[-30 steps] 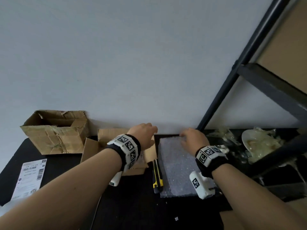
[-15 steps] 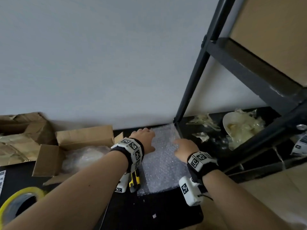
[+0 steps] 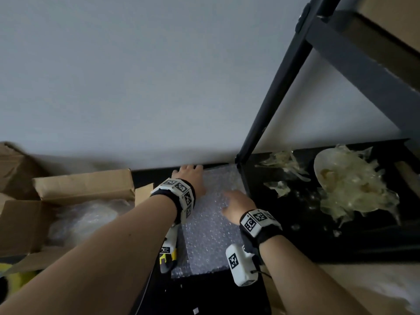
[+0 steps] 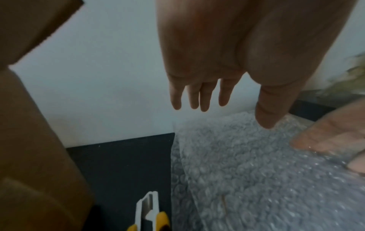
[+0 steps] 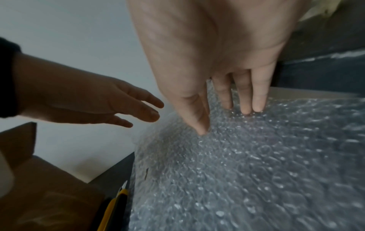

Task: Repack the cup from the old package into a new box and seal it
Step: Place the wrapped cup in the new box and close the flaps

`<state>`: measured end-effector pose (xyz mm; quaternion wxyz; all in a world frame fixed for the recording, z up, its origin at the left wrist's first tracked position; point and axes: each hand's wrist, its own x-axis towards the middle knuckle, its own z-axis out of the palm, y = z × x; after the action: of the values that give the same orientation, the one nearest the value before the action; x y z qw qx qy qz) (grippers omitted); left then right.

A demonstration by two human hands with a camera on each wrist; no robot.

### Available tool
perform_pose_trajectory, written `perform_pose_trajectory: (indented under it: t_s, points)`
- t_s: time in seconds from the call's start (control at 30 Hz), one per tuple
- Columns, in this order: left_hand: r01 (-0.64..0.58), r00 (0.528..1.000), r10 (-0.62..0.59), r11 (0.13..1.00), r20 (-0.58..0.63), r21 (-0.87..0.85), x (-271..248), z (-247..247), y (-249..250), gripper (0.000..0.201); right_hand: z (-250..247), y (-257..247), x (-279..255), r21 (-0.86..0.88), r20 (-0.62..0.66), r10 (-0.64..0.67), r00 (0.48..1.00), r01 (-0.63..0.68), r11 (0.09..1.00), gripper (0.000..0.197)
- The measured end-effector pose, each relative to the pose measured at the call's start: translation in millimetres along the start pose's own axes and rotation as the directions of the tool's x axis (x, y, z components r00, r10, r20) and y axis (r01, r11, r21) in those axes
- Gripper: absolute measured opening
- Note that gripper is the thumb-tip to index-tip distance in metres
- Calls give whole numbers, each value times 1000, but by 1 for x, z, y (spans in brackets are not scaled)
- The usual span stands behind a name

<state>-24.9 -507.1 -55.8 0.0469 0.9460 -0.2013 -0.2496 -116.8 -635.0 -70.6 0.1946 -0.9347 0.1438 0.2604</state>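
Both hands lie flat with straight fingers, left hand (image 3: 192,178) over and right hand (image 3: 237,206) pressing the bubble wrap (image 3: 209,233) on the bench (image 3: 222,292), so wrapping, boxing and sealing remain; the cup seems still bagged in the opened box (image 3: 68,201).

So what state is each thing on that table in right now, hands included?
Bubble wrap: spread flat on the black table.
Left hand: open, fingers straight, over the wrap's far left corner.
Right hand: open, fingertips pressing on the wrap.
Utility knife: lying beside the wrap's left edge, blade tip out.
Cardboard box: open, flaps up, clear plastic wrapping inside.
Heap of used tape: crumpled, on the shelf.
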Motion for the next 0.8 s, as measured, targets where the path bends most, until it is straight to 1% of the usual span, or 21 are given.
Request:
perform_pose_trajectory:
  t_s: [0.1,0.13,0.23,0.27,0.37,0.47,0.6,0.67,0.73,0.8]
  points:
    - [4,998,-4,1000,66,3,2,3,0,59,1,-2,0,5,-3,-1,1000,1,1000,50]
    - [-7,998,7,1000,62,-2,1,3,1,55,2,-3,-1,6,-7,-3,1000,3,1000,48]
    - [-58,998,58,998,-37,10,-1,-3,4,25,-1,-4,-1,17,-17,11,1000,-10,1000,46]
    - [-64,996,65,998,-60,17,-3,-6,6,21,-2,-5,-1,27,-20,18,1000,-17,999,44]
    - [-75,991,77,997,-106,26,-10,-12,8,19,-6,-7,-5,84,-60,33,998,-28,996,39]
    - [-82,980,83,997,-181,8,-21,-22,4,21,-13,-11,-11,122,-138,75,988,-58,991,37]
    - [-112,955,83,990,-284,-86,-41,-46,0,19,-27,-22,-22,184,-261,129,957,-82,980,29]
    - [-120,939,58,979,-339,-165,-53,-60,-2,16,-36,-29,-31,223,-342,152,927,-77,972,25]
    - [-141,922,39,960,-384,-242,-63,-72,-6,13,-45,-36,-40,280,-419,187,889,-69,957,26]
    - [-160,905,11,935,-425,-317,-73,-83,-13,15,-51,-42,-47,341,-460,233,857,-72,937,24]
